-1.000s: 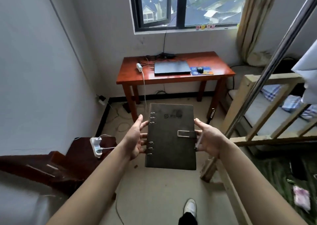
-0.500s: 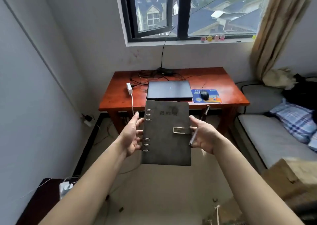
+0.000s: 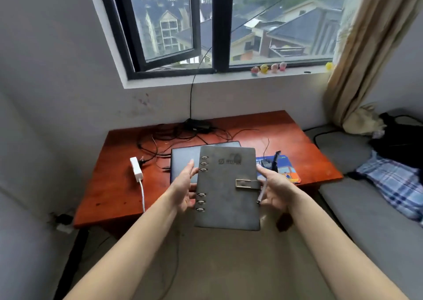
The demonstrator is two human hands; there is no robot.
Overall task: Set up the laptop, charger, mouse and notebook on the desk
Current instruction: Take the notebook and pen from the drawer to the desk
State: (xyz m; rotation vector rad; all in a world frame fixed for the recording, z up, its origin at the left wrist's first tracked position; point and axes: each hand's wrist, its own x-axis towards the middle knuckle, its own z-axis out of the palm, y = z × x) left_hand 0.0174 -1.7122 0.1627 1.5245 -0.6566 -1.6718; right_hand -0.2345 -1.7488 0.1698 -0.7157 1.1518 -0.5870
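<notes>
I hold a grey ring-bound notebook (image 3: 226, 192) with a metal clasp in the air, over the front edge of the red-brown desk (image 3: 114, 185). My left hand (image 3: 183, 190) grips its ringed spine and my right hand (image 3: 274, 190) grips the clasp edge, with a pen (image 3: 262, 193) in the same fingers. Behind the notebook a closed dark laptop (image 3: 183, 157) lies flat on the desk. To its right, a black mouse (image 3: 266, 163) sits on a blue mouse pad (image 3: 288, 169). A white charger (image 3: 136, 169) lies on the desk's left part, its cable hanging over the front edge.
Tangled black cables and a black power brick (image 3: 198, 123) lie at the desk's back under the window. A grey couch (image 3: 366, 208) stands to the right with a plaid cloth (image 3: 393, 180) and a black bag (image 3: 400, 139). A curtain (image 3: 357, 48) hangs at right.
I have walked closer to the desk, which now fills the middle of the view. The notebook stays held between both hands and now overlaps the laptop.
</notes>
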